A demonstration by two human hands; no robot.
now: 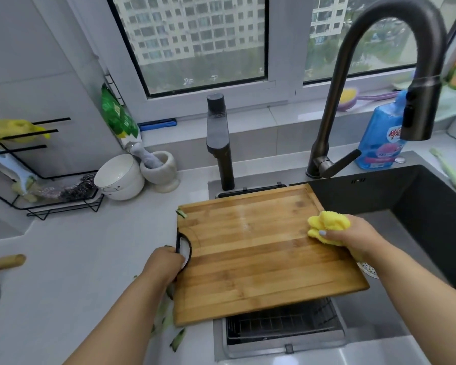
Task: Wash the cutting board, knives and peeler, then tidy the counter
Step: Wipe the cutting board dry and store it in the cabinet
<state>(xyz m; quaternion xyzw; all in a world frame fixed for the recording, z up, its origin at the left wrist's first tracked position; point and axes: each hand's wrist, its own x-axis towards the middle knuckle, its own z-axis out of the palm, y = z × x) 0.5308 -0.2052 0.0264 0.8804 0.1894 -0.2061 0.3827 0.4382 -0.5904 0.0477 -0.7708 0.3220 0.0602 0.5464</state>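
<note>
A bamboo cutting board (pixel 258 248) lies across the left part of the dark sink (pixel 419 206), its right end over the basin. My left hand (pixel 163 264) grips the board's black handle cut-out at its left edge. My right hand (pixel 353 235) holds a crumpled yellow cloth (pixel 327 225) pressed on the board's right end. A blue-handled peeler (pixel 11 167) hangs on the black wire rack (pixel 50 204) at the left. No knives show in this view.
A tall dark faucet (pixel 379 75) arches over the sink, with a blue detergent bottle (pixel 379 138) behind it. A white bowl (pixel 119 177) and stone mortar (pixel 161 169) stand on the counter. Green peel scraps (pixel 177 338) lie by the board. A wire basket (pixel 282 325) sits under it.
</note>
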